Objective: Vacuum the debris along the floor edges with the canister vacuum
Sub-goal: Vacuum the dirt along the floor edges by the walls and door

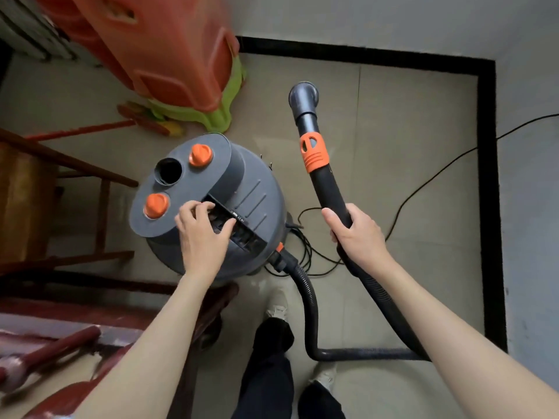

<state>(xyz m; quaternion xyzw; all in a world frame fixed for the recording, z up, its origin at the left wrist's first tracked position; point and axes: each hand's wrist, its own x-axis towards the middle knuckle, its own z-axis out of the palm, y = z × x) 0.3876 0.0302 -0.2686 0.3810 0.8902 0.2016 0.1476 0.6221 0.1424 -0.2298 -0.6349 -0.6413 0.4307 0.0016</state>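
A grey canister vacuum with two orange knobs stands on the tiled floor in front of me. My left hand rests on its top, fingers curled into the recessed carry handle. My right hand grips the black hose wand, which has an orange collar and points up toward the corner. Its round grey nozzle hovers over the floor near the black skirting. The ribbed hose loops from the canister past my feet.
A black power cord trails across the floor to the right wall. Stacked orange and green plastic stools stand at the back left. A wooden chair frame and dark red furniture crowd the left side. My shoes stand just behind the canister.
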